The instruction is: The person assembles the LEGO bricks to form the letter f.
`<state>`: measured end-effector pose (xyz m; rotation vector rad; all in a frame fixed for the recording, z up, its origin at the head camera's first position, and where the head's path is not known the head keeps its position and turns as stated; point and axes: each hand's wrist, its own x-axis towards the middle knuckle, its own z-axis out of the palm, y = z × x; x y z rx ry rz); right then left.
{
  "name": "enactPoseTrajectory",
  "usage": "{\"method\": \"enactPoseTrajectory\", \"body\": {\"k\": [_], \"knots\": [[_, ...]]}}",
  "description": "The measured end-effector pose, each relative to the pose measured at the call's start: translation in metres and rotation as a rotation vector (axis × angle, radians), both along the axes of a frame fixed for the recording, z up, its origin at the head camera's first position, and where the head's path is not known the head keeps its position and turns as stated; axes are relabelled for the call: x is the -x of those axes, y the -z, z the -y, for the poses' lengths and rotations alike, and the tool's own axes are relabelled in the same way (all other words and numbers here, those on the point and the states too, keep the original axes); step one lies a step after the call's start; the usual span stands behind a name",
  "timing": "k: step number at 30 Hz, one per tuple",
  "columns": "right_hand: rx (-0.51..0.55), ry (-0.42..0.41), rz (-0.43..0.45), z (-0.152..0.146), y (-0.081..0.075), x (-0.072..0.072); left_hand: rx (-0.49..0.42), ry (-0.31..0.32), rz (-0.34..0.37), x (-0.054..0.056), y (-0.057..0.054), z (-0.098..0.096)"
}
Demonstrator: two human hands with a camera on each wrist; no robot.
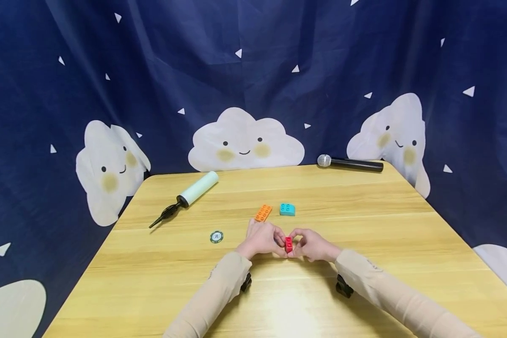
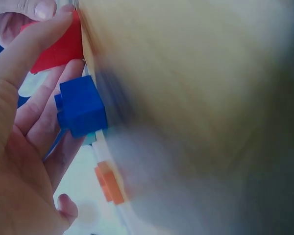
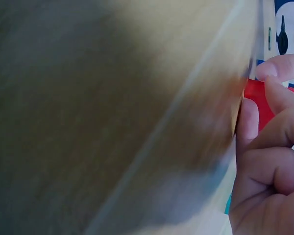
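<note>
Between my two hands stands a red toy building brick (image 1: 288, 244), studs up, low over the wooden table. My left hand (image 1: 263, 238) holds it from the left, its thumb on the near face and fingers behind. From the other side my right hand (image 1: 314, 245) pinches the same red brick (image 3: 265, 105) between thumb and curled finger. A blue brick (image 2: 82, 106) sits beside the left fingers under the arch of that hand, mostly hidden in the head view. Just beyond the left hand lies an orange brick (image 1: 264, 212), with a teal brick (image 1: 287, 209) to its right.
A poker chip (image 1: 217, 236) lies left of the left hand. Farther back on the table (image 1: 152, 286) are a pale green hand pump (image 1: 198, 188) with a black nozzle and, at the far right edge, a black microphone (image 1: 350, 163). A dark blue cloud-patterned curtain (image 1: 262, 84) hangs behind.
</note>
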<state>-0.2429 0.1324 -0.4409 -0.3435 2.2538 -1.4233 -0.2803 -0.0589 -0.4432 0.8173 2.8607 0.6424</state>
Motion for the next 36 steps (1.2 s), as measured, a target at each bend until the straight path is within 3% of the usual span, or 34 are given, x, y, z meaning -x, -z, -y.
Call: {"method": "enactPoseTrajectory", "body": {"k": [4,7,11,15,18,24,31,36], "knots": [[-0.014,0.016,-0.015,0.0,0.006,-0.001,0.009,0.055,-0.03,0.005,-0.003,0.006],[-0.024,0.024,-0.015,0.001,0.009,-0.001,-0.032,0.035,-0.028,0.011,-0.009,0.018],[-0.014,0.04,-0.005,0.002,0.009,-0.002,-0.096,-0.134,-0.043,0.025,-0.015,0.034],[0.01,0.047,0.004,0.004,0.009,-0.003,-0.045,-0.3,-0.095,0.04,-0.011,0.042],[0.023,0.045,0.012,0.006,0.008,-0.005,0.038,-0.354,-0.113,0.047,-0.007,0.041],[0.001,0.032,-0.026,0.011,0.009,-0.004,0.157,-0.418,-0.07,0.054,-0.001,0.037],[-0.03,0.067,-0.026,0.009,0.01,-0.002,0.11,-0.429,-0.027,0.061,0.001,0.036],[-0.006,0.086,0.004,0.002,0.013,0.002,0.086,-0.424,-0.039,0.06,-0.001,0.035]]}}
